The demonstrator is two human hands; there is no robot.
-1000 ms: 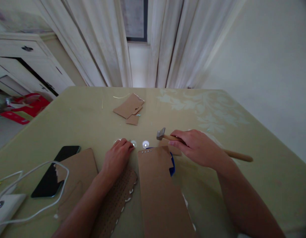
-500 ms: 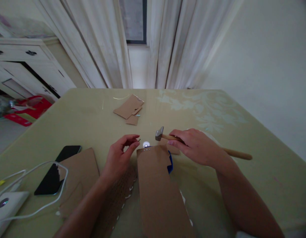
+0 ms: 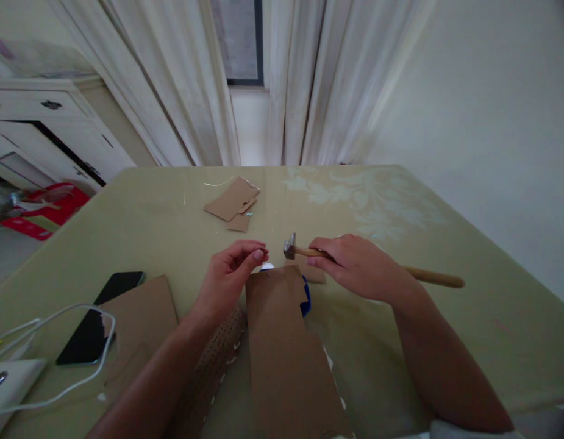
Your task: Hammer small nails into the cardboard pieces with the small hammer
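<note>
Hammer (image 3: 309, 251) sits in the right hand (image 3: 355, 268), cardboard strip (image 3: 282, 341) just left of that grip, phone (image 3: 96, 317) way further left.

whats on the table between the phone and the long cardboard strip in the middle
In the head view, a cardboard sheet lies beside the phone, then a perforated piece under the left hand and forearm, next to the long cardboard strip.

A single camera worn on the head looks forward and down over a green table (image 3: 172, 225), close above the person's own forearms. It faces curtains (image 3: 309, 79) and a window (image 3: 238, 39) at the far end; a white wall (image 3: 492, 122) fills the right. The edges look bent, probably by a wide lens.
</note>
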